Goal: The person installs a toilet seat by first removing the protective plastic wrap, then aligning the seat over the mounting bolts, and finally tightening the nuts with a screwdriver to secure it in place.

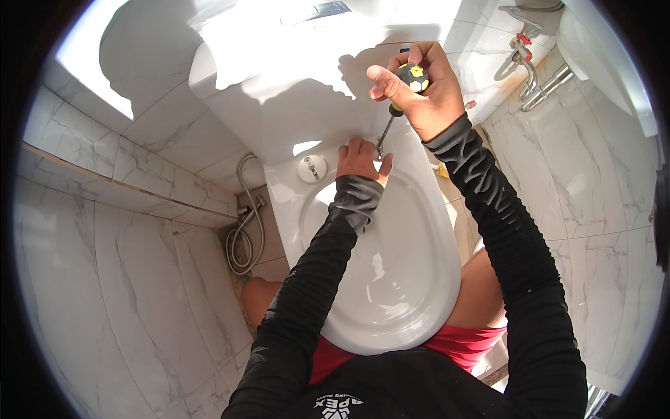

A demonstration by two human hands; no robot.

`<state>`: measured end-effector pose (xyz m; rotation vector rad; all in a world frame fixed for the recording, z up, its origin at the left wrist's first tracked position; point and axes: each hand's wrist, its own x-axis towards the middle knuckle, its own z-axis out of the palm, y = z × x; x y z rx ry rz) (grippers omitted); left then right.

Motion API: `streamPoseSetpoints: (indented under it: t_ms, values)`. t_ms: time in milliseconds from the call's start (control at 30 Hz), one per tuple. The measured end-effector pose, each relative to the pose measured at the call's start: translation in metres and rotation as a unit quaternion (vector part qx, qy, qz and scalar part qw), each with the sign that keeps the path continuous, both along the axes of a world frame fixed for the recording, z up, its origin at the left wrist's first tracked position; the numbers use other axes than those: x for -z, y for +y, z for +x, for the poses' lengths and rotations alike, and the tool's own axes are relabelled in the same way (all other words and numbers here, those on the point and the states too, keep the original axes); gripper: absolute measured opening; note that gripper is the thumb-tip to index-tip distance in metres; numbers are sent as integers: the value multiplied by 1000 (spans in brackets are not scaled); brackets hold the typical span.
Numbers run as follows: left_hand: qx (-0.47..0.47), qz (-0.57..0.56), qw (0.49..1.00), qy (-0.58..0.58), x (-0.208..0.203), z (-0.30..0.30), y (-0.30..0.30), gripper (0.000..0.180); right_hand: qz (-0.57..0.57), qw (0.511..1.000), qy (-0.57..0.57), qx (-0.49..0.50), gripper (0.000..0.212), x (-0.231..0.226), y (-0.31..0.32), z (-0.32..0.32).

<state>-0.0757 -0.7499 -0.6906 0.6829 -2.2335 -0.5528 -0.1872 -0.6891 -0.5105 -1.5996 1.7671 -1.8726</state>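
Note:
A screwdriver (413, 77) with a round black-and-yellow handle is gripped in my right hand (433, 94). Its metal shaft slants down to a small metal fitting (378, 155) at the back of the white toilet (436, 230). Right beside that fitting, my left hand (359, 160) rests on the toilet's back ledge, fingers curled and thumb toward the shaft's tip. Whatever those fingers hold is hidden beneath them. To the left of this hand, a round white hinge mount (312, 169) with a metal piece in its middle sits on the ledge.
Behind the ledge rises the white cistern (251, 119), with a flush button (317, 12) on top. A hose (237, 262) with a spray head hangs at the left. To the right are a red-handled valve (520, 42), a metal drain pipe (548, 87) and a white basin (611, 63).

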Motion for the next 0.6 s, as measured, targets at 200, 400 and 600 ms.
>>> streamPoseSetpoints:
  t_ms: [200, 400, 600]
  values:
    - [-3, 14, 1000, -14, 1, 0, -1, 34, -46, 948, -218, -229, 41, -4, -2, -1]
    - [0, 8, 1000, -9, 0, 1, -1, 33, -38, 994, -81, -61, 42, -1, -5, 6]
    - [3, -9, 1000, -7, 1, 0, -2, 33, -16, 959, -188, -212, 31, -3, 1, -1]
